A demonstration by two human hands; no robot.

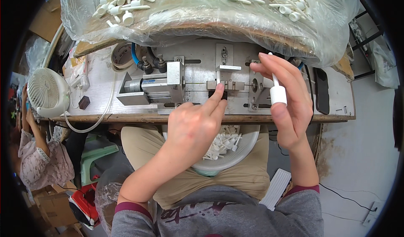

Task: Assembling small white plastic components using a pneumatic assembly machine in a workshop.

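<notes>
My right hand [290, 106], raised right of the metal jig, holds a white ribbed cap with a thin stem [278, 94] between thumb and fingers, stem pointing up. My left hand [195, 121] reaches to the jig's middle with its index finger stretched out. That fingertip touches the lower end of a white stem [218, 76] at the small metal block [236, 85]; what lies under the finger is hidden. The left thumb does not show. A metal cylinder [155, 85] is mounted left of the block, and an upright bracket [253, 89] stands to its right.
Many similar capped stems [139, 1] lie on a plastic-covered board [202, 30] at the back. A white bowl [251, 146] of small white pieces rests on my lap. On the table are a fan [48, 91], a tape roll [122, 56] and a dark phone [322, 91]. Another person's sleeve [40, 165] shows at far left.
</notes>
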